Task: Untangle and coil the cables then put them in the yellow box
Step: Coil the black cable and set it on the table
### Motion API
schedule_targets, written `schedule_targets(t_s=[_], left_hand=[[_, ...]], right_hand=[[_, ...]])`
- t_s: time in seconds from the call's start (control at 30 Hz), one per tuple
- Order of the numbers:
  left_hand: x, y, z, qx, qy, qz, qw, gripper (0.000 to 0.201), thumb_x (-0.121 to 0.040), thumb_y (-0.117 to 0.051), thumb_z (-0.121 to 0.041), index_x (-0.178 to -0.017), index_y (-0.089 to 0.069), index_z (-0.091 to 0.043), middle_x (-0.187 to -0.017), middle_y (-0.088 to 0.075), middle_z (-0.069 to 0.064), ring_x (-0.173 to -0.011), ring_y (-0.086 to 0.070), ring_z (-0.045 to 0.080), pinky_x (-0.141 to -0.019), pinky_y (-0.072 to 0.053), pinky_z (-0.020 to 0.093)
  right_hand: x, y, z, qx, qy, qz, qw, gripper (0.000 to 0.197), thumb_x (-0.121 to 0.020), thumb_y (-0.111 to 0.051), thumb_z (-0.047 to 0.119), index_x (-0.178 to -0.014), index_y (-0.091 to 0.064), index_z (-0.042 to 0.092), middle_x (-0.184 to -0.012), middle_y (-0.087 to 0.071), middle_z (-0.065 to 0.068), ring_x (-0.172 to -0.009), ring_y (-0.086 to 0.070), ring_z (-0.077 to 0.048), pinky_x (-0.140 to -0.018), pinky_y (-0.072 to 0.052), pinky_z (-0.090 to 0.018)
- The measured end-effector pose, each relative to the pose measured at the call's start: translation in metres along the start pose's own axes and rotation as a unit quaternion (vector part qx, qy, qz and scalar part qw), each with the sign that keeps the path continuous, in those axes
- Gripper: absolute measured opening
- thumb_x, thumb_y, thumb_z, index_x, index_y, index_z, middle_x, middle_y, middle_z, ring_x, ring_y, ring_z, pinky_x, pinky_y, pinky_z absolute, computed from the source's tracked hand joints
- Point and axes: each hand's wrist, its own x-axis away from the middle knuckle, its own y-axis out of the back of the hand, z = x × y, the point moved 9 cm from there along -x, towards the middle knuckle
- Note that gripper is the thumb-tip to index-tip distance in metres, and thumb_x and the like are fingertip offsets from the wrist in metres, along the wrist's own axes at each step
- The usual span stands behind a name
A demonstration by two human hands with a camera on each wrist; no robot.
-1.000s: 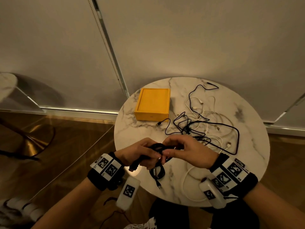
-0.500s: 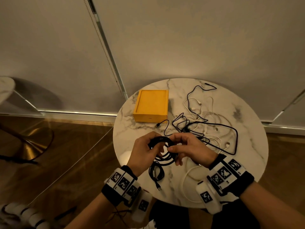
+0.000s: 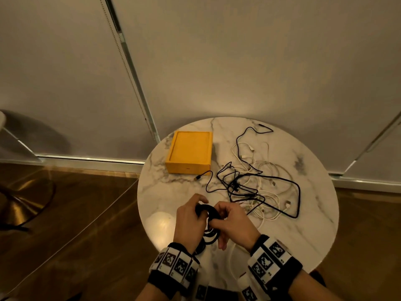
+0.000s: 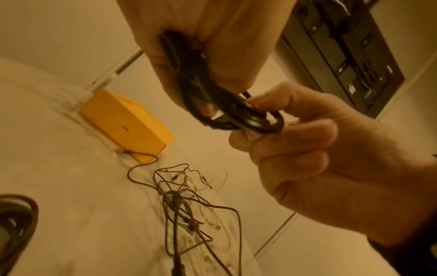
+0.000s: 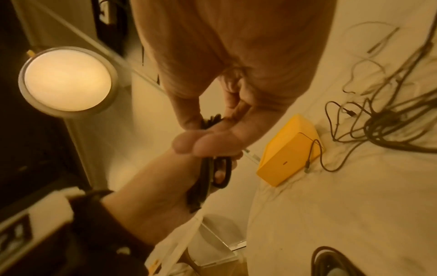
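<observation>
A coiled black cable (image 3: 210,216) is held above the near part of the round marble table (image 3: 303,240). My left hand (image 3: 191,216) grips the coil's left side, fingers wrapped round its loops (image 4: 201,87). My right hand (image 3: 232,222) pinches the coil's right side (image 4: 262,123) between thumb and curled fingers. The same coil (image 5: 217,168) shows edge-on in the right wrist view. A tangle of black and white cables (image 3: 253,185) lies right of centre. The yellow box (image 3: 189,155), its lid shut, stands at the table's far left (image 4: 127,123) (image 5: 288,153).
One black cable end (image 3: 198,177) lies just in front of the box. A white cable (image 3: 233,259) loops near the table's front edge by my right wrist. Wooden floor surrounds the table; a wall and blinds stand behind it. A second dark coil (image 4: 16,220) lies on the table below my hands.
Both hands have shifted slightly forward and together on the black coil; my left wrist swung in under the hand, and the coil is now gathered tighter between the two hands.
</observation>
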Motion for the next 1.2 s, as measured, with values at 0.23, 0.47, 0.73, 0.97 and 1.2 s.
schedule_targets(t_s=[0.23, 0.47, 0.73, 0.97, 1.2], left_hand=[[0.013, -0.010, 0.021, 0.277, 0.150, 0.081, 0.946, 0.021, -0.083, -0.057, 0.012, -0.094, -0.070, -0.001, -0.074, -0.067, 0.012, -0.050, -0.055, 0.016, -0.054, -0.049, 0.024], [0.024, 0.006, 0.016, 0.284, 0.072, -0.015, 0.956, 0.024, -0.091, -0.055, 0.008, -0.101, -0.071, -0.006, -0.080, -0.072, 0.004, -0.056, -0.056, 0.012, -0.059, -0.051, 0.022], [0.031, 0.012, 0.038, 0.363, 0.117, -0.024, 0.924, 0.019, -0.088, -0.056, 0.010, -0.104, -0.061, 0.000, -0.103, -0.068, 0.017, -0.068, -0.059, 0.027, -0.061, -0.053, 0.031], [0.030, 0.017, 0.058, 0.327, 0.135, 0.006, 0.935, 0.020, -0.085, -0.061, 0.008, -0.103, -0.064, 0.001, -0.094, -0.072, 0.011, -0.080, -0.069, 0.021, -0.068, -0.056, 0.026], [0.064, -0.001, 0.098, 0.247, 0.191, 0.137, 0.940, 0.045, -0.069, -0.074, -0.021, -0.110, -0.063, -0.007, -0.099, -0.071, 0.016, -0.089, -0.070, 0.028, -0.073, -0.058, 0.040]], right_hand=[[-0.004, 0.017, 0.005, 0.226, 0.054, -0.082, 0.969, 0.016, -0.073, -0.072, 0.016, -0.078, -0.057, 0.014, -0.061, -0.066, -0.008, -0.043, -0.057, -0.021, -0.041, -0.044, -0.035], [-0.011, 0.008, 0.018, 0.262, 0.076, -0.099, 0.957, 0.016, -0.076, -0.068, 0.026, -0.070, -0.055, 0.019, -0.067, -0.067, 0.000, -0.060, -0.063, -0.015, -0.061, -0.052, -0.038], [-0.006, -0.007, 0.010, 0.209, 0.046, 0.016, 0.977, 0.027, -0.083, -0.069, 0.020, -0.068, -0.059, 0.000, -0.050, -0.053, -0.002, -0.037, -0.049, -0.014, -0.042, -0.040, -0.027], [-0.010, -0.021, -0.006, 0.049, 0.048, 0.044, 0.997, 0.017, -0.092, -0.061, 0.014, -0.077, -0.067, 0.010, -0.072, -0.068, -0.006, -0.064, -0.066, -0.019, -0.057, -0.052, -0.030], [-0.007, -0.039, -0.052, 0.082, 0.062, 0.071, 0.992, 0.014, -0.090, -0.062, 0.018, -0.078, -0.070, 0.020, -0.076, -0.070, -0.003, -0.071, -0.064, -0.012, -0.070, -0.050, -0.033]])
